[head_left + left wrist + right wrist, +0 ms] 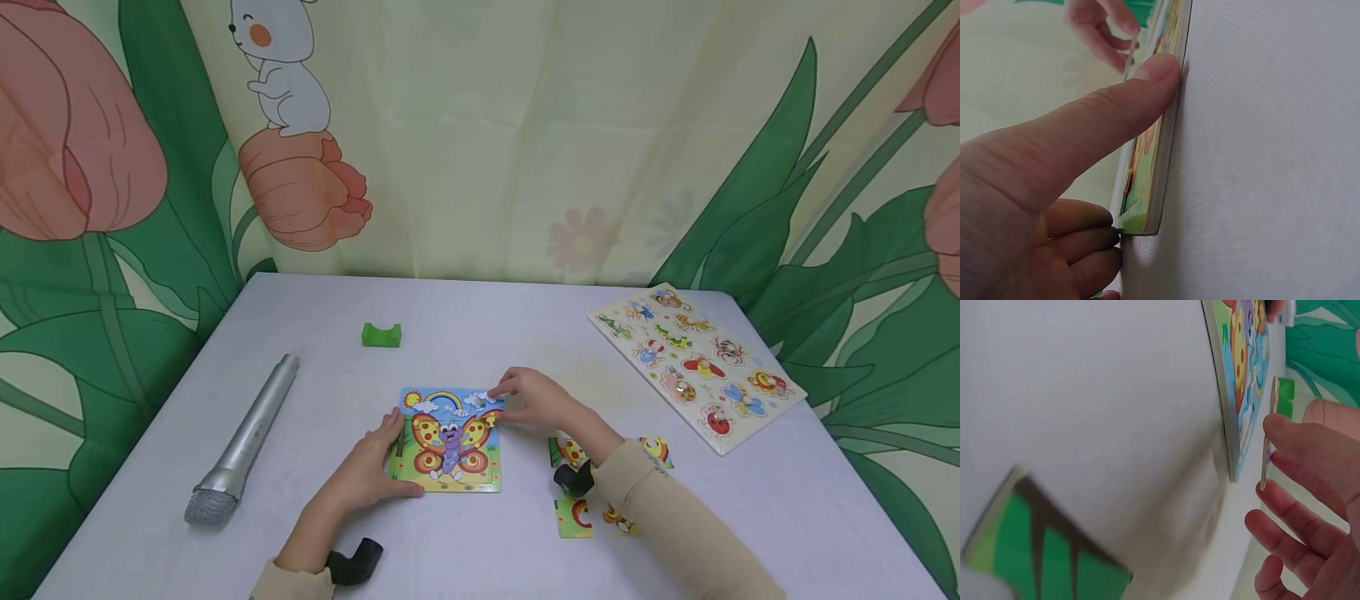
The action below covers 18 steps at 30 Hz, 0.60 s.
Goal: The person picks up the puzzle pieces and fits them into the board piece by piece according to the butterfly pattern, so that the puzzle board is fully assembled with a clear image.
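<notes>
A square butterfly puzzle board [450,450] lies flat on the white table in the head view. My left hand [367,467] holds it at its near left corner, thumb along the near edge and fingers against the left side. In the left wrist view the thumb [1110,115] presses on that edge. Over the board's far right part, my right hand [542,404] pinches a thin puzzle piece [1265,464] between thumb and fingers. The right wrist view shows this piece edge-on, apart from the board, its other fingers spread loosely. Its printed face is mostly hidden.
Several loose puzzle pieces [573,518] lie right of the board, partly under my right forearm. A silver microphone [243,450] lies at the left. Behind the board sits a green notched block [382,336]. An insect picture board [697,367] occupies the far right.
</notes>
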### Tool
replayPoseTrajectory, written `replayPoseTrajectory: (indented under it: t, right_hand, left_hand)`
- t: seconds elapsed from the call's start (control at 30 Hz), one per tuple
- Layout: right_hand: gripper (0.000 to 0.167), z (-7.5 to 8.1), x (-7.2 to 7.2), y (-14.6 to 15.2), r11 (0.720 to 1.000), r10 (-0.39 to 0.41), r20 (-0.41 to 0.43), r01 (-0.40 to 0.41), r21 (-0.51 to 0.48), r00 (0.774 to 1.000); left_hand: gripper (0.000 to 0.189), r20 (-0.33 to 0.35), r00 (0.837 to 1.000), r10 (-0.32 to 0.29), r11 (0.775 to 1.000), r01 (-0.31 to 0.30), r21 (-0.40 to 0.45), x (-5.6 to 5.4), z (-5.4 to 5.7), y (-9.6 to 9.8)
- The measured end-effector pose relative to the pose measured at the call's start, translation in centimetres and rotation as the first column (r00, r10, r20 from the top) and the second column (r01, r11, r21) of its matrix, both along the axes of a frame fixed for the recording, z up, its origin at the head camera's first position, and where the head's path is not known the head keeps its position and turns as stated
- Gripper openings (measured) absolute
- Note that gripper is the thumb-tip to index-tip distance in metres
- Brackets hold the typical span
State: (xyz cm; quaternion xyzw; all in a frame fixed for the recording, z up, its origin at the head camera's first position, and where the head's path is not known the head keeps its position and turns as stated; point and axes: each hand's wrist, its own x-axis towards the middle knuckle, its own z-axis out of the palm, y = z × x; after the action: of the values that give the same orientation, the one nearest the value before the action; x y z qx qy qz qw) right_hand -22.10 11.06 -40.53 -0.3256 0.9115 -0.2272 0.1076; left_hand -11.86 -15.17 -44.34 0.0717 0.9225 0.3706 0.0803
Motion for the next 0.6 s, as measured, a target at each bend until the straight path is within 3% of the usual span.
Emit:
replayPoseTrajectory:
  t: [0.23, 0.6]
  right_hand:
    - [0.029, -0.7, -0.6, -1.5, 0.998, 0.049, -0.044, -0.047, 0.035, 0.998]
    - [0.03, -0.6, -0.7, -2.7, 0.993, 0.009, -0.009, -0.008, 0.116, 1.0]
  left_hand:
    - [0.107, -0.003, 1.0, -0.005, 1.0, 0.005, 0.006, 0.0, 0.1, 0.0]
    - [0.106, -0.005, 1.0, -0.006, 1.0, 0.006, 0.0, 0.0, -0.1, 0.0]
